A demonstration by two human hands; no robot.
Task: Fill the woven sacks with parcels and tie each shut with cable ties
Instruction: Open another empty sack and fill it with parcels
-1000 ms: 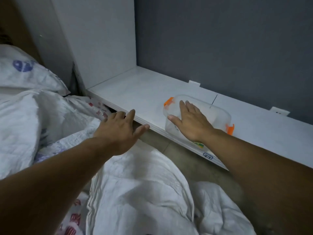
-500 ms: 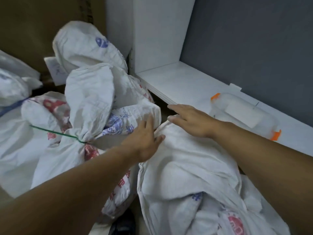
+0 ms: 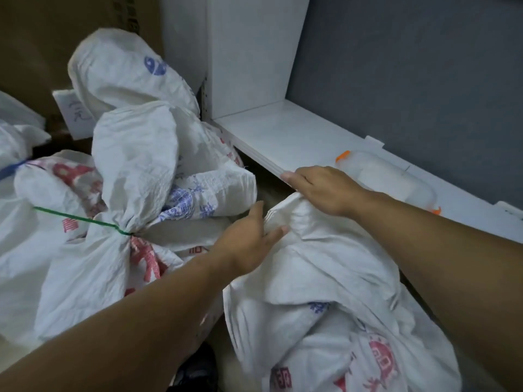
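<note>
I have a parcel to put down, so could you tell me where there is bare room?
The white shelf is bare between its upright panel and the clear box. Left of the hands, tied sacks crowd everything.

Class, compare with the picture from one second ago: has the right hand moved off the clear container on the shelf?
Yes. The right hand has left the clear container on the white shelf and come toward the person, now gripping the sack top below the shelf edge.
</note>
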